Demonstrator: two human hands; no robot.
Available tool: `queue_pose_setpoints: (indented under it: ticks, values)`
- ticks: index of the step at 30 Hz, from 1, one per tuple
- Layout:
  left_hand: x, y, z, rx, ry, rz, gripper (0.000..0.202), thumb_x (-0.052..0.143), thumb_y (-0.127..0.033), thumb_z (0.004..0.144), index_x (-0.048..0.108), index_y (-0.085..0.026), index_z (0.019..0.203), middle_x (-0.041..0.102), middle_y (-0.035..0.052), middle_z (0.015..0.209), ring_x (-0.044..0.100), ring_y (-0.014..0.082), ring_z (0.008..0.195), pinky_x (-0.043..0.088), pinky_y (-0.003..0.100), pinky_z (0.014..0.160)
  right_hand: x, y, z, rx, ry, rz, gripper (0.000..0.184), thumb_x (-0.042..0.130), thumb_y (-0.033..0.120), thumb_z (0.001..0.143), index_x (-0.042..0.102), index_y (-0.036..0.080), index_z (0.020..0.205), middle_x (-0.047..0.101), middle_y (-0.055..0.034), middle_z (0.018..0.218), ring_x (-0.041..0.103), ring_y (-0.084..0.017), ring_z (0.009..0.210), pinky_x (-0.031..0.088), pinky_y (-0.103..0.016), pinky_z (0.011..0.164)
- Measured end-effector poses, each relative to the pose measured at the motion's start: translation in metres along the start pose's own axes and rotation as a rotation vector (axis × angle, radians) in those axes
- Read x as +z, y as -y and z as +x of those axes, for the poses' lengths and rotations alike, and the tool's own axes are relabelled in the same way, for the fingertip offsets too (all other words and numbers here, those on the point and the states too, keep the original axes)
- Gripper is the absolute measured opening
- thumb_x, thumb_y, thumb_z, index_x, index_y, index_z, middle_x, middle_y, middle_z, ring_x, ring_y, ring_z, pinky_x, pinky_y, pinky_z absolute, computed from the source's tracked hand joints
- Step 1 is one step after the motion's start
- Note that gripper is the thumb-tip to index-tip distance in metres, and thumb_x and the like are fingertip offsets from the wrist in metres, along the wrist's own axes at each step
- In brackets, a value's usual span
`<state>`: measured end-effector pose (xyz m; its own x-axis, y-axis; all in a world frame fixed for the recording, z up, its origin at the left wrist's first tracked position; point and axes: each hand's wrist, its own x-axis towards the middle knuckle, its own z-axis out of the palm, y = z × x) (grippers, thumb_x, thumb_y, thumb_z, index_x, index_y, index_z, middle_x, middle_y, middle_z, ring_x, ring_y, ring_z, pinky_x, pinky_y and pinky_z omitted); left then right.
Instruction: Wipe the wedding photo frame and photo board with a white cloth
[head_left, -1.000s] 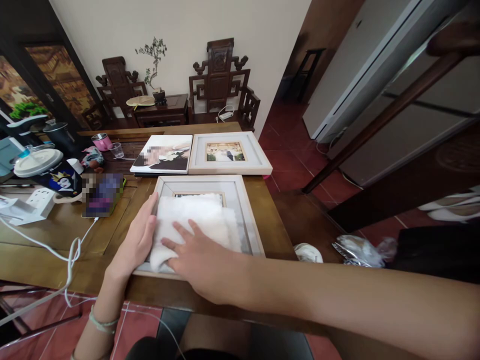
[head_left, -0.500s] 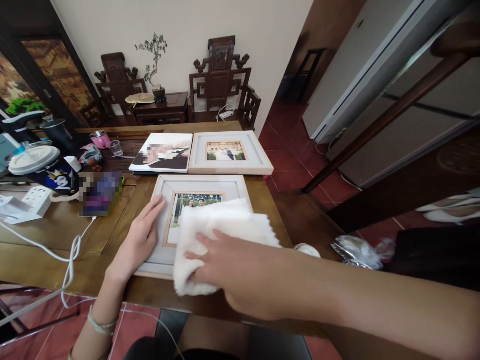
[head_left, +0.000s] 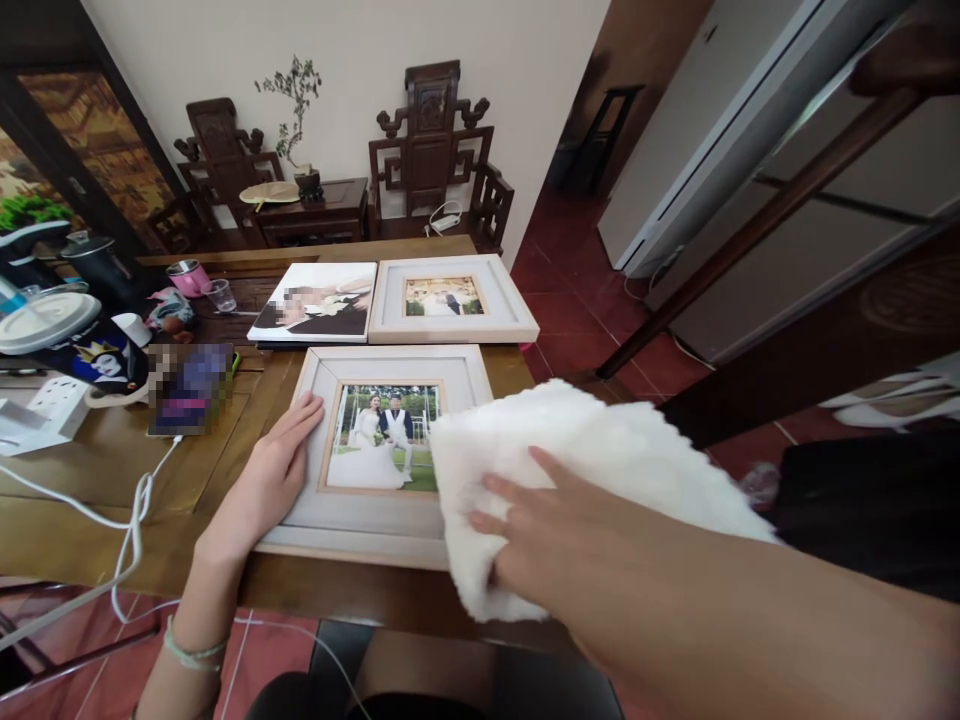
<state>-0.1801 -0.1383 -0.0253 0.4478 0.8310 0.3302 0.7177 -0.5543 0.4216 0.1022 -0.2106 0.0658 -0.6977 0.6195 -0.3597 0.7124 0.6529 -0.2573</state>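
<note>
A pale wooden photo frame with a wedding picture lies flat near the front edge of the wooden table. My left hand rests flat on the frame's left border, fingers stretched out. My right hand lies on a fluffy white cloth, fingers spread on top, at the frame's right side. The cloth hangs over the frame's right edge and past the table's corner.
Behind lie a second framed photo and a frameless canvas print. At the left are a pink cup, a small glass, a white power strip and a white cable. Carved dark chairs stand by the wall.
My right hand has swept the cloth from the frame's left to its right side, uncovering the wedding picture. My left hand has stayed on the frame's left border.
</note>
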Motion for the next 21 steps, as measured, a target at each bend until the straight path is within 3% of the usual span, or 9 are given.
queue_pose_setpoints:
  ticks: [3, 7, 10, 14, 17, 21]
  values:
    - [-0.001, 0.000, 0.001, -0.002, 0.006, -0.010, 0.043, 0.038, -0.025, 0.097, 0.054, -0.013, 0.135, 0.050, 0.0124, 0.145, 0.037, 0.0248, 0.141, 0.029, 0.048, 0.118, 0.009, -0.008, -0.002, 0.168, 0.089, -0.089, 0.020, 0.068, 0.005, 0.069, 0.073, 0.025, 0.069, 0.073, -0.0124, 0.105, 0.050, -0.049, 0.122, 0.027, -0.081, 0.095]
    - [-0.001, 0.000, 0.003, 0.000, 0.011, -0.015, 0.042, 0.040, -0.030, 0.098, 0.055, -0.013, 0.134, 0.051, 0.0130, 0.144, 0.037, 0.0251, 0.141, 0.031, 0.048, 0.117, -0.007, -0.019, 0.005, 0.235, 0.059, -0.242, 0.033, 0.070, 0.001, 0.062, 0.075, 0.024, 0.085, 0.068, -0.0139, 0.119, 0.050, -0.048, 0.123, 0.031, -0.077, 0.098]
    - [-0.001, 0.001, 0.002, 0.008, 0.008, -0.011, 0.043, 0.040, -0.030, 0.098, 0.056, -0.011, 0.133, 0.051, 0.0146, 0.143, 0.038, 0.0253, 0.140, 0.031, 0.048, 0.117, -0.020, -0.039, 0.014, 0.290, -0.017, -0.333, 0.044, 0.058, -0.006, 0.068, 0.074, 0.017, 0.102, 0.061, -0.0151, 0.132, 0.045, -0.044, 0.130, 0.033, -0.072, 0.102]
    - [-0.001, 0.001, 0.001, 0.007, -0.005, -0.011, 0.043, 0.038, -0.028, 0.098, 0.056, -0.010, 0.132, 0.052, 0.0156, 0.142, 0.039, 0.0259, 0.140, 0.032, 0.049, 0.117, -0.022, -0.071, 0.034, 0.327, -0.169, -0.401, 0.057, 0.046, -0.009, 0.074, 0.063, 0.011, 0.124, 0.043, -0.0161, 0.150, 0.032, -0.042, 0.140, 0.030, -0.068, 0.106]
    - [0.000, 0.000, 0.001, 0.005, -0.016, -0.018, 0.042, 0.037, -0.025, 0.097, 0.056, -0.012, 0.132, 0.053, 0.0139, 0.142, 0.040, 0.0259, 0.139, 0.032, 0.050, 0.116, -0.024, -0.074, 0.056, 0.284, -0.283, -0.445, 0.063, 0.044, -0.009, 0.076, 0.055, 0.011, 0.135, 0.037, -0.0168, 0.153, 0.026, -0.042, 0.142, 0.028, -0.069, 0.106]
    - [-0.001, -0.002, 0.001, -0.002, -0.035, -0.014, 0.041, 0.038, -0.023, 0.096, 0.058, -0.012, 0.130, 0.056, 0.0137, 0.139, 0.042, 0.0252, 0.138, 0.034, 0.048, 0.116, -0.035, -0.049, 0.097, 0.034, -0.384, -0.476, 0.061, 0.043, -0.006, 0.080, 0.053, 0.015, 0.137, 0.032, -0.0126, 0.156, 0.019, -0.040, 0.145, 0.021, -0.069, 0.110]
